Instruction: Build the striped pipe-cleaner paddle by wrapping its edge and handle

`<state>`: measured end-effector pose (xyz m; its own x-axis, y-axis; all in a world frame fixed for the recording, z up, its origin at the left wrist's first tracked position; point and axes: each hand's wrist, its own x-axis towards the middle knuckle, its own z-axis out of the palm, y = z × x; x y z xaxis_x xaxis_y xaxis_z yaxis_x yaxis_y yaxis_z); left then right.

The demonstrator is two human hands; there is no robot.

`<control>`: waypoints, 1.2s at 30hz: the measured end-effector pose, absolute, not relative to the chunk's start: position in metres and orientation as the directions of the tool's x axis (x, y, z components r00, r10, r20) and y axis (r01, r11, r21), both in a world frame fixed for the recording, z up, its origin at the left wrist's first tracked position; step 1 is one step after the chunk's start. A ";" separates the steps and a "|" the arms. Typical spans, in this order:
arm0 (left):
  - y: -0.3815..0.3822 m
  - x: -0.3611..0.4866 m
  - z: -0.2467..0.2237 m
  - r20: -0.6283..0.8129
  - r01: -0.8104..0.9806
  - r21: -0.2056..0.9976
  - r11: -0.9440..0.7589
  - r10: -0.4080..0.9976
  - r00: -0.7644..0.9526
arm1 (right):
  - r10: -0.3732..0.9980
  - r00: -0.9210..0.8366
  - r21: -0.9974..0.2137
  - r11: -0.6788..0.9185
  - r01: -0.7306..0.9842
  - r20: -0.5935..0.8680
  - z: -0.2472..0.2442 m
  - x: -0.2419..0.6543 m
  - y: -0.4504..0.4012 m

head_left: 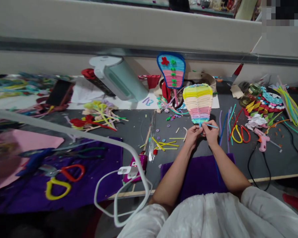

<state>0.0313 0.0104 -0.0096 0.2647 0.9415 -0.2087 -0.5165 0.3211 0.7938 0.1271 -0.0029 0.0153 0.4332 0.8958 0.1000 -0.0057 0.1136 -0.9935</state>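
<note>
A fan-shaped piece of striped pipe cleaners point(198, 102), yellow at the top, then cream, pink and blue, stands upright above my hands. At its narrow base, my left hand point(193, 135) pinches the short blue stem. Close against it, my right hand point(210, 133) grips a light blue pipe cleaner point(213, 126), whose end sticks out to the right. The fingertips of both hands almost meet, so the exact join is hidden. Behind stands a finished-looking blue and pink fan point(173, 74) with a red flower and green bits. A purple cloth point(201, 175) lies under my forearms.
On the right are scissors point(241, 134), a pink glue gun point(262, 140) with its cord, a glass jar point(253, 91) and bundled pipe cleaners point(289, 102). To the left are a pale green case point(124, 79), more scissors point(62, 178), a white cable point(136, 148) and yellow strips point(167, 144).
</note>
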 end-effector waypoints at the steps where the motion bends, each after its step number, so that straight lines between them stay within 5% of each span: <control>1: 0.011 0.031 -0.010 -0.207 -0.513 0.799 0.314 0.944 0.256 | 0.897 0.429 -0.993 0.118 -0.010 0.103 0.014 0.127 -0.002; 10: 0.008 0.031 -0.010 -0.150 -0.520 0.797 0.307 0.935 0.323 | 0.925 0.379 -0.971 0.105 -0.214 0.016 0.004 0.127 0.005; 28: 0.008 0.031 -0.012 -0.192 -0.584 0.728 0.359 0.925 0.329 | 0.942 0.336 -0.977 0.077 -0.197 0.007 0.005 0.124 0.004; 36: 0.008 0.033 -0.006 -0.196 -0.508 0.774 0.378 0.906 0.376 | 0.927 0.357 -0.990 0.136 -0.024 0.119 0.005 0.131 0.003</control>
<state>0.0330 0.0075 -0.0058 0.3762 0.9056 -0.1958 -0.5078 0.3783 0.7740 0.1314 0.0028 0.0045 0.3569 0.9266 0.1187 -0.0235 0.1360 -0.9904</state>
